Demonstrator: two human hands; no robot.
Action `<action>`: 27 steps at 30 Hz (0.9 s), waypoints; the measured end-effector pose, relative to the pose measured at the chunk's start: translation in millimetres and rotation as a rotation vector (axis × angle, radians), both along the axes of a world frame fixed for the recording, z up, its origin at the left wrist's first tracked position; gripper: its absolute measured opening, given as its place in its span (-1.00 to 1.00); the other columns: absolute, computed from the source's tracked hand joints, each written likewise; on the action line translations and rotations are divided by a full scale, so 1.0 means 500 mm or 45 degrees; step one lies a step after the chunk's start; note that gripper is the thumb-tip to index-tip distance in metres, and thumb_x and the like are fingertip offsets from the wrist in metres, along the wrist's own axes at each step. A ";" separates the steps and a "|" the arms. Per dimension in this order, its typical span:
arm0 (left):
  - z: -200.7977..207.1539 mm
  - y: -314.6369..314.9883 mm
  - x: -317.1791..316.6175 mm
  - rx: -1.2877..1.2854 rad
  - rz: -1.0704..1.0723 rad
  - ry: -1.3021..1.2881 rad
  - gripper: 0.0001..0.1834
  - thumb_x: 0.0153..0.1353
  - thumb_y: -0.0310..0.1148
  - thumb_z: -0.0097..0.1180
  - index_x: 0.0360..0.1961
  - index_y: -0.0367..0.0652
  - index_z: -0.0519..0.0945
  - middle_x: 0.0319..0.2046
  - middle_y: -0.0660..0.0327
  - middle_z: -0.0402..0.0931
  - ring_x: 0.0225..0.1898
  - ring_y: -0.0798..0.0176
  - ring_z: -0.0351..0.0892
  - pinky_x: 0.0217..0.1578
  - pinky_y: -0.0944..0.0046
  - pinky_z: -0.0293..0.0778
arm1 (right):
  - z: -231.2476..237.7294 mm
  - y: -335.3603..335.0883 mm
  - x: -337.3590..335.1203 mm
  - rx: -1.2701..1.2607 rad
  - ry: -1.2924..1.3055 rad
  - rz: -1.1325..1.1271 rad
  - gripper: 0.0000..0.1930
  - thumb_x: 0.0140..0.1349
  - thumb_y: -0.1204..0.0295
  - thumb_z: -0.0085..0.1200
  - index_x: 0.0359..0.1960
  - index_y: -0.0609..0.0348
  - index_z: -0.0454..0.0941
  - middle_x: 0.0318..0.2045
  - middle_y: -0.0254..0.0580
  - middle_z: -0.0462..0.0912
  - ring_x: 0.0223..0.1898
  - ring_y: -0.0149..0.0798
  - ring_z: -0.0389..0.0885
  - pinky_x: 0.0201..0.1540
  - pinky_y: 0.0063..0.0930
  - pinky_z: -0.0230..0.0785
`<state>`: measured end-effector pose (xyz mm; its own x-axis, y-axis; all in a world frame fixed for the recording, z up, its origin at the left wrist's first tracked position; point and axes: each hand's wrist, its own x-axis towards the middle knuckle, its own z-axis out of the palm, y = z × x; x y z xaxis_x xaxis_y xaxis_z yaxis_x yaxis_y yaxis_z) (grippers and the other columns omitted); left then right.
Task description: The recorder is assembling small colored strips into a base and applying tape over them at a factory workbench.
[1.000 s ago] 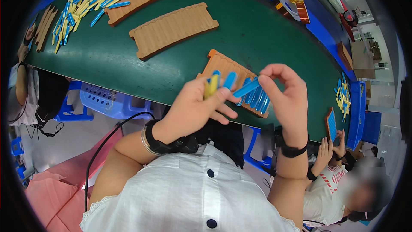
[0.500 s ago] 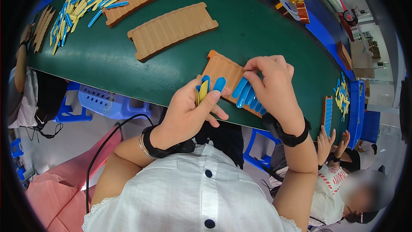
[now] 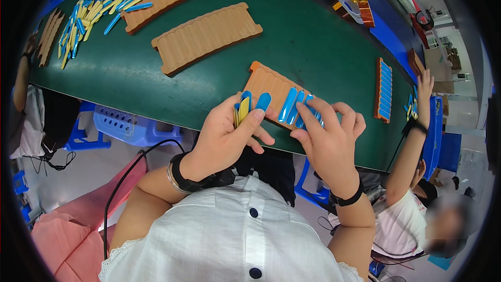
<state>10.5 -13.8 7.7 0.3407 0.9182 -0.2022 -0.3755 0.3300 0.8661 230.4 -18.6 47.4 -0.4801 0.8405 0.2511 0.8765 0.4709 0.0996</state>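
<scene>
Green table (image 3: pixel 156 81) surface, left to right: a loose heap of blue and yellow sticks (image 3: pixel 99 5); two bare ridged orange trays (image 3: pixel 206 36) lying apart. At the near edge, the left hand (image 3: pixel 227 138) pinches a small bundle of sticks (image 3: pixel 245 107), fingers closed around it. Beside it, the right hand (image 3: pixel 329 138), fingers spread, presses blue sticks into a third ridged tray (image 3: pixel 271 86), hiding part of that row. Further right, a fourth filled tray (image 3: pixel 384 90) lies near a co-worker's raised hand (image 3: pixel 424 86).
</scene>
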 end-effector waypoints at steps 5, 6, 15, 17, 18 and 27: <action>0.001 -0.004 -0.001 -0.007 0.015 -0.006 -0.64 0.50 -0.28 -0.03 0.13 -0.36 0.40 -0.05 0.03 0.60 -0.32 0.28 0.70 -0.42 0.37 0.66 | 0.010 0.001 -0.017 0.044 0.022 -0.007 -0.58 0.04 0.09 0.33 -0.05 -0.12 0.69 0.04 -0.44 0.55 0.03 -0.14 0.38 0.06 0.00 0.07; 0.002 -0.004 -0.001 -0.030 0.006 -0.028 -0.64 0.50 -0.28 -0.02 0.12 -0.36 0.40 -0.07 0.03 0.61 -0.33 0.27 0.71 -0.42 0.37 0.66 | 0.003 0.003 -0.015 0.044 0.003 0.006 -0.58 0.04 0.08 0.32 -0.05 -0.13 0.69 0.05 -0.45 0.55 0.03 -0.14 0.38 0.07 0.00 0.06; 0.018 0.009 -0.007 -0.199 -0.159 0.026 -0.67 0.48 -0.30 0.00 0.05 -0.38 0.46 -0.21 -0.04 0.67 -0.37 0.18 0.75 -0.49 0.35 0.66 | 0.001 0.015 -0.013 -0.102 0.316 -0.023 -0.62 0.14 0.18 0.31 -0.01 -0.02 0.65 -0.01 -0.39 0.62 0.02 -0.13 0.40 0.13 -0.09 0.04; 0.017 0.012 -0.004 -0.186 -0.220 0.055 -0.66 0.48 -0.30 0.01 0.08 -0.39 0.46 -0.20 -0.03 0.67 -0.36 0.19 0.75 -0.49 0.36 0.66 | 0.007 0.023 -0.018 -0.286 0.731 -0.037 -0.59 0.18 0.33 0.30 0.07 0.10 0.58 -0.12 -0.32 0.69 -0.03 -0.15 0.45 0.16 -0.21 0.06; 0.015 0.013 -0.002 -0.139 -0.263 0.080 -0.65 0.48 -0.30 0.01 0.10 -0.39 0.45 -0.18 -0.02 0.67 -0.35 0.20 0.75 -0.48 0.37 0.66 | 0.012 0.025 -0.026 -0.286 0.731 -0.038 -0.59 0.18 0.33 0.30 0.07 0.10 0.58 -0.12 -0.32 0.69 -0.03 -0.15 0.45 0.16 -0.21 0.06; 0.005 0.004 -0.022 -0.117 -0.029 -0.075 -0.63 0.48 -0.32 0.00 0.14 -0.40 0.48 -0.27 0.13 0.63 -0.42 0.27 0.69 -0.47 0.37 0.63 | 0.036 0.117 -0.024 -0.624 1.253 -0.315 -0.85 0.04 0.41 0.33 -0.31 0.02 0.72 -0.35 -0.25 0.66 -0.15 -0.24 0.55 -0.01 -0.31 0.27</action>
<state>-0.3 -11.8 9.9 0.3748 0.8887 -0.2641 -0.4162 0.4158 0.8086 218.6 39.9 65.4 -0.0618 0.9971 0.0449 0.5462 0.0714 -0.8346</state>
